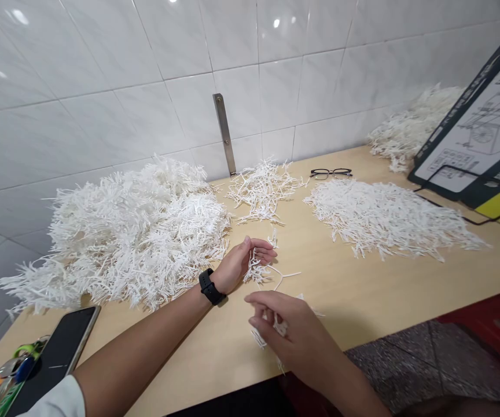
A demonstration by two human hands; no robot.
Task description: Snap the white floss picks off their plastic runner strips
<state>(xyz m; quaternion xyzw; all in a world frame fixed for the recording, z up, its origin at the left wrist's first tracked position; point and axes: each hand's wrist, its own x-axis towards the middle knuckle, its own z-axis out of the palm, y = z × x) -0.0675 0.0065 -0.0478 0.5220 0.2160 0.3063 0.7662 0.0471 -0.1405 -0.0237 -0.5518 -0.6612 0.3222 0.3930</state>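
Observation:
My left hand, with a black watch at the wrist, rests side-on on the table with its fingers extended and slightly curved. It cups a small cluster of thin white branched pieces lying by the palm. Closer to the table's front edge, my right hand has its fingers curled. White branched pieces show between and beneath those fingers, partly hidden by the hand. One loose white strand lies between both hands.
A big heap of white branched pieces fills the left side. Smaller piles lie at the back, right and far right corner. Eyeglasses, a phone, keys and a printed box surround them.

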